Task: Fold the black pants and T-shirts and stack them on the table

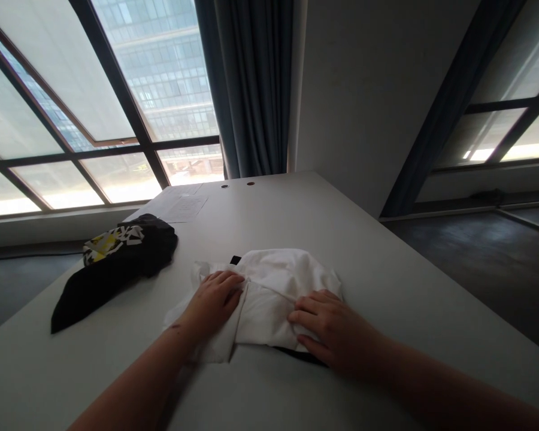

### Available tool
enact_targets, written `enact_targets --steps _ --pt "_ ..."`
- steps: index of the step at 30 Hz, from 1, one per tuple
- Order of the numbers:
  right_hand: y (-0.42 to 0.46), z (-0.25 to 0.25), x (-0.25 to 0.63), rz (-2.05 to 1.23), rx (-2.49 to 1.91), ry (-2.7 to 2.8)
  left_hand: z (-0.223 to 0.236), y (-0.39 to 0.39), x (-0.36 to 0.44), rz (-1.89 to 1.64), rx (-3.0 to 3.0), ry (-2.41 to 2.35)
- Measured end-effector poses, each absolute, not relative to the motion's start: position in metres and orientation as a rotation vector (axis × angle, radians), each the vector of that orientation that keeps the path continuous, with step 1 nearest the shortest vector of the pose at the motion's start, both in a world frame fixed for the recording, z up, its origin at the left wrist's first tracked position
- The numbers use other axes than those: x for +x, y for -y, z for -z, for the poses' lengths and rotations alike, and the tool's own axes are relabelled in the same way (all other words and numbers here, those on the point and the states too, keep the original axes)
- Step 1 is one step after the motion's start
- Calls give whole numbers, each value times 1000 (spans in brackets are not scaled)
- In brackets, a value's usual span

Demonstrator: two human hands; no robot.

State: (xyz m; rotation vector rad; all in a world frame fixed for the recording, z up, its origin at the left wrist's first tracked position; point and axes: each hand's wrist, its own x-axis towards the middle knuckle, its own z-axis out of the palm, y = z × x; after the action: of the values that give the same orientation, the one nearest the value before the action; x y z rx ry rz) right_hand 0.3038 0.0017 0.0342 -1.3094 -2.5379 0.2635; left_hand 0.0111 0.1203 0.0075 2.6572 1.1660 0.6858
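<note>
A white garment (269, 317) lies partly folded and wrinkled on the white table. Bits of black show at its top edge and from under its near edge. My left hand (215, 296) rests on its left part, fingers slightly bent by a vertical fold edge, thumb apart from them. On the right part, my right hand (321, 323) lies with its fingers spread over the cloth. Neither hand lifts the garment from the table. What kind of garment it is cannot be made out.
A black cloth item (121, 263) with a yellow and white pattern lies crumpled near the left edge of the table (408, 311). Printed paper sheets (179, 206) and two round holes are toward the far end. Windows and a blue curtain (251, 90) stand beyond.
</note>
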Motion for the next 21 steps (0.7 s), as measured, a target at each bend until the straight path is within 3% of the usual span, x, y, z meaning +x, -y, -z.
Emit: enact_targets --steps 4,13,17,21 --pt "-2 -33 305 -276 -1316 2540 -9 -128 5 -691 2428 -1415" --pt "-4 -28 309 -166 -1227 2423 -22 -151 -19 -1532 1193 -1221" --pt "-6 -26 310 -2 -1250 2307 -17 -150 -15 -1598 1205 -1186" --pt "-8 -20 312 81 -1442 2258 -1 -142 -3 -1414 1701 -1035"
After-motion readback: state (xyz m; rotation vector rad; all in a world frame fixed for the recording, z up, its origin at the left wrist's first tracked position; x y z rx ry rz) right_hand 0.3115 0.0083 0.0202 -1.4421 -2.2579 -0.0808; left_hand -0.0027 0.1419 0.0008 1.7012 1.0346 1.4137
